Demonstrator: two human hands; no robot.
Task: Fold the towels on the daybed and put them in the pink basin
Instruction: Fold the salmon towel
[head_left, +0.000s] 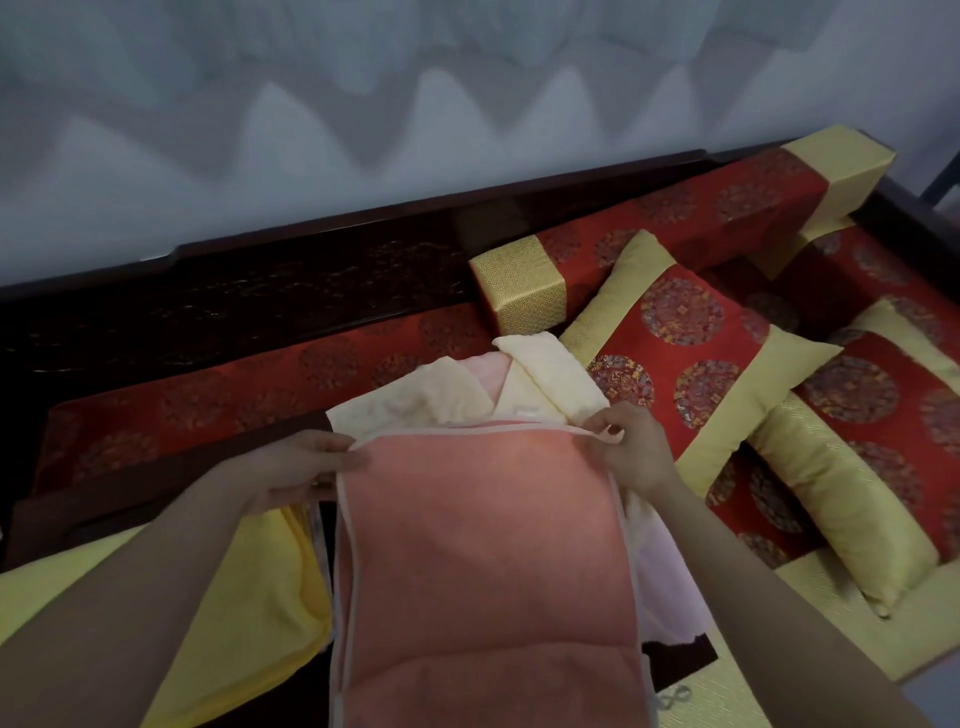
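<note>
A salmon-pink towel with pale piping hangs doubled in front of me, stretched between both hands. My left hand pinches its top left corner and my right hand pinches its top right corner. Behind it, a cream towel and a pale pink one lie crumpled on the daybed. A yellow towel lies under my left forearm. A light pink cloth shows just right of the held towel. The pink basin is not in view.
Red and gold cushions and a square bolster fill the right side of the daybed. A dark carved wooden backrest runs along the far side, against a pale wall.
</note>
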